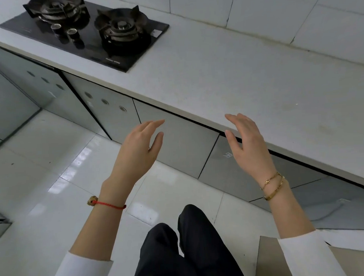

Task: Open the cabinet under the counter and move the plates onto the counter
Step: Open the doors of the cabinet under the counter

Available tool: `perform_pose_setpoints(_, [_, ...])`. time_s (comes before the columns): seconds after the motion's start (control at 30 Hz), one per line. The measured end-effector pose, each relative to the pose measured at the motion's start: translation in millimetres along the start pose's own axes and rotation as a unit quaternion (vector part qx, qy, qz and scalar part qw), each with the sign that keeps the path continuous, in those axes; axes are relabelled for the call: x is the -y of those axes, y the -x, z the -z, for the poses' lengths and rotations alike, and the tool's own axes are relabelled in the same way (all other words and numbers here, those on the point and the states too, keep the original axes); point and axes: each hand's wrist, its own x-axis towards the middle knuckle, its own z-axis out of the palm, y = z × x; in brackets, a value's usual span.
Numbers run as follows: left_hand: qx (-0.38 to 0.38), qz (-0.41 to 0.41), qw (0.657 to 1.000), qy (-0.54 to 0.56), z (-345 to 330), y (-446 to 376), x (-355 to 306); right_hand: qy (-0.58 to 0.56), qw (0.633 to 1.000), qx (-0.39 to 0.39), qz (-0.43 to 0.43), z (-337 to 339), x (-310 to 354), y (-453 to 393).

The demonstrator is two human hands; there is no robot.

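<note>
Grey cabinet doors [177, 144] under the desk [247, 77] are all closed, so no plates visible; the right-hand doors are cut off by the frame edge. Both hands are empty w/ fingers spread: left hand [139, 148] is in front of the middle door, right hand [246, 138] at the desk's near edge. Black gas hob [86, 33] sits far left; glossy floor tiles [54, 173] below.

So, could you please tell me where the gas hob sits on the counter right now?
In the head view the gas hob sits at the upper left, set into the white counter, well away from both open hands, which hover near the counter's front edge.
</note>
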Motion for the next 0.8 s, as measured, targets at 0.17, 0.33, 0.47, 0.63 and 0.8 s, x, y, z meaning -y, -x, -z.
perform_pose_setpoints(0.17, [0.003, -0.019, 1.000, -0.006, -78.2, -5.8, 41.7, 0.017, 0.998, -0.047, 0.027, -55.6, -52.8, -5.8])
perform_pose_setpoints(0.33, [-0.015, -0.053, 0.998, -0.009, -151.1, -14.4, 83.2, 0.038, 0.989, -0.119, 0.074, -106.1, -100.1, -10.3])
perform_pose_setpoints(0.47, [-0.045, -0.093, 0.995, -0.014, -197.3, -18.6, 106.0, 0.056, 0.975, -0.174, 0.128, -137.5, -127.5, -11.7])
perform_pose_setpoints(0.63, [-0.093, -0.162, 0.982, -0.009, -236.6, -28.7, 120.0, 0.082, 0.948, -0.243, 0.189, -168.1, -149.9, -10.6])
perform_pose_setpoints(0.8, [-0.128, -0.207, 0.969, 0.026, -257.7, -41.7, 113.0, 0.094, 0.937, -0.271, 0.201, -179.0, -157.6, -12.1])
